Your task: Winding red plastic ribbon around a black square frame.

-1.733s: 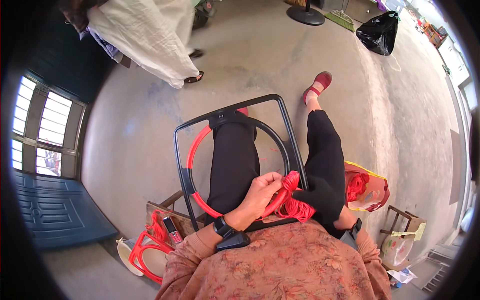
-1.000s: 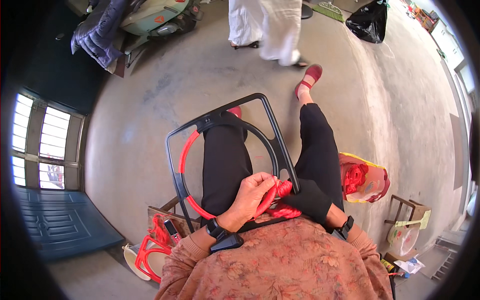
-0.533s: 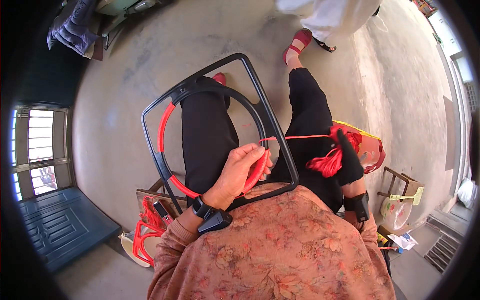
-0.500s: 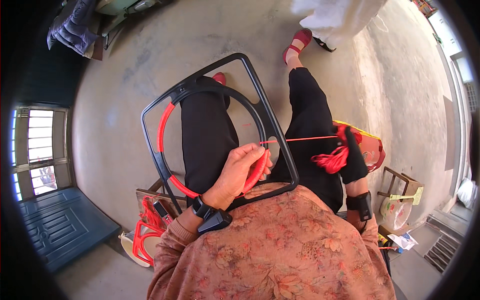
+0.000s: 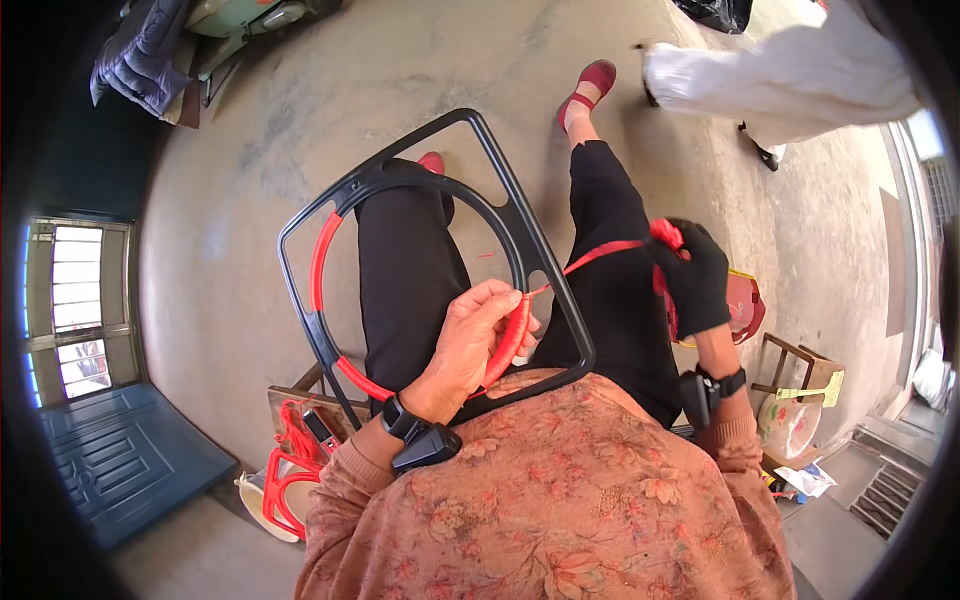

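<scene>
A black frame (image 5: 541, 240) with a ring inside it rests across my lap, tilted. Red cord wrapping (image 5: 514, 335) covers several stretches of the ring. My left hand (image 5: 468, 340) pinches the ring's right side, thumb and fingertips closed at the upper end of the wrapping. From there a red cord (image 5: 606, 249) runs out over the frame's side bar to my right hand (image 5: 702, 282), which wears a black glove and is closed around the bunched cord. Loose red loops stick out beside its fingers, and part of the bunch is hidden.
At my left, a low wooden stool (image 5: 285, 408) bears red cord and a small dark device; a red frame (image 5: 290, 490) leans near it. A red bag (image 5: 742, 308) and wooden stand (image 5: 800, 365) are at right. A person in white (image 5: 790, 80) is ahead.
My right hand has risen and turned, its bunch of cord now higher. The cord slants upward instead of running nearly level. My left hand stays on the ring. The person in white moved right.
</scene>
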`<move>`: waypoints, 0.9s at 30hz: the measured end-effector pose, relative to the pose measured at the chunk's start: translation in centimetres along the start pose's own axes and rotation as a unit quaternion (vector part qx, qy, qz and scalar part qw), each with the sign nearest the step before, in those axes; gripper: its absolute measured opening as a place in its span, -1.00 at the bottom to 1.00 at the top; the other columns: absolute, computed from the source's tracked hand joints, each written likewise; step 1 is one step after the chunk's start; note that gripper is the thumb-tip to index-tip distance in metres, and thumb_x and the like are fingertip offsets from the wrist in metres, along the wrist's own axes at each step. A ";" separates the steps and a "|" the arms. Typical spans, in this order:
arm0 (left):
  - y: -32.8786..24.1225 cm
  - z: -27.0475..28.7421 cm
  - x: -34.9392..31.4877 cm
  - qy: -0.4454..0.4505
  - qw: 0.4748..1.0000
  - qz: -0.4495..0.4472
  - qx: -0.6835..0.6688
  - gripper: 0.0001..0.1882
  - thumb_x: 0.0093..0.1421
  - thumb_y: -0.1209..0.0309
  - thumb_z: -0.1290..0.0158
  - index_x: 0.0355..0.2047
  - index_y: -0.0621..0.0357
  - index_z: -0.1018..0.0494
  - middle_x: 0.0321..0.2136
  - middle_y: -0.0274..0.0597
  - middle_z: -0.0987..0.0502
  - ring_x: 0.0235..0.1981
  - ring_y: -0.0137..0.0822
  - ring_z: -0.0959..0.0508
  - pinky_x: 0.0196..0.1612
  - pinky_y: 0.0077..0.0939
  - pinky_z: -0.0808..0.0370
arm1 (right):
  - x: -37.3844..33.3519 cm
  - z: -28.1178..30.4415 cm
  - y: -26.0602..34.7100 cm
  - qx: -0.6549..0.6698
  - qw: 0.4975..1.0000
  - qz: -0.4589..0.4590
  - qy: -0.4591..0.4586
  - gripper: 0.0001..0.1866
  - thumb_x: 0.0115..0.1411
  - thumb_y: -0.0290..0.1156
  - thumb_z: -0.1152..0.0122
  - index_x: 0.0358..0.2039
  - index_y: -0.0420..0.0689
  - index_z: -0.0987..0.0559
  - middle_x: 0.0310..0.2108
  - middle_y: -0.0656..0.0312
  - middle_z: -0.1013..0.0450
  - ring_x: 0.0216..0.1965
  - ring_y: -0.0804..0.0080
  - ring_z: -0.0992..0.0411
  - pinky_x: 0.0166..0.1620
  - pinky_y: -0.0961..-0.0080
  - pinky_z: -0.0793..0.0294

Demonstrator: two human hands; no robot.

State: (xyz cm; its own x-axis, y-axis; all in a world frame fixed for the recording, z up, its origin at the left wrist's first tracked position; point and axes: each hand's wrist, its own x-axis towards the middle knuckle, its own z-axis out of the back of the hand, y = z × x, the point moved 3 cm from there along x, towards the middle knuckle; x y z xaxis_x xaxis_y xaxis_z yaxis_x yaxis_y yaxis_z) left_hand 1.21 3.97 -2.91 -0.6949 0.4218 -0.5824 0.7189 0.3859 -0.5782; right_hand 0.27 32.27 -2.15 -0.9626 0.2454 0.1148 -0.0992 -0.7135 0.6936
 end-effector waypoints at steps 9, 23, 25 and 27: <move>0.4 0.0 0.1 0.029 0.997 0.066 -0.017 -0.84 0.25 0.36 0.03 -0.33 0.22 -0.40 -0.51 -0.02 -0.53 -0.56 -0.24 -0.55 -0.52 -0.46 -0.52 | 2.3 -12.9 7.3 0.560 0.718 -0.287 0.298 -0.64 0.18 -0.29 -0.19 -0.07 -0.24 -0.47 -0.28 0.20 -0.50 -0.28 0.47 -0.46 -0.19 0.57 -0.46; 1.7 1.4 0.3 0.052 0.992 0.010 -0.117 -0.80 0.24 0.40 -0.03 -0.19 0.27 -0.45 -0.32 -0.14 -0.56 -0.43 -0.28 -0.59 -0.46 -0.42 -0.57 | 1.0 -10.7 10.0 0.580 0.653 -0.160 0.459 -0.45 0.17 -0.23 -0.18 0.08 -0.28 -0.34 -0.09 0.01 -0.44 -0.15 0.39 -0.47 -0.04 0.44 -0.46; 1.3 0.4 0.1 0.008 0.992 -0.035 -0.120 -0.86 0.23 0.50 -0.02 -0.22 0.26 -0.48 -0.32 -0.19 -0.56 -0.43 -0.34 -0.58 -0.42 -0.45 -0.57 | 1.1 -10.2 9.0 0.480 0.757 -0.167 0.410 -0.59 0.12 -0.47 -0.23 -0.01 -0.28 -0.42 -0.15 0.20 -0.47 -0.18 0.54 -0.44 -0.10 0.55 -0.45; 1.2 0.4 0.0 0.025 0.994 -0.062 -0.088 -0.87 0.23 0.52 -0.01 -0.23 0.25 -0.49 -0.33 -0.21 -0.56 -0.42 -0.36 -0.58 -0.40 -0.49 -0.57 | -0.2 -9.5 8.0 0.447 0.784 -0.199 0.382 -0.61 0.10 -0.42 -0.26 -0.07 -0.27 -0.45 -0.22 0.21 -0.48 -0.22 0.56 -0.43 -0.14 0.56 -0.44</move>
State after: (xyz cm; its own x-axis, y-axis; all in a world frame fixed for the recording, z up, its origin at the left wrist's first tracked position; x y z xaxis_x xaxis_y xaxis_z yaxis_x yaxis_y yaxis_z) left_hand 2.04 4.11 -3.89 -0.7796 0.4000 -0.4820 0.6231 0.5737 -0.5317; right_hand -2.75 20.32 -3.36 -0.8043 -0.3763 -0.4598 -0.5426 0.1496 0.8266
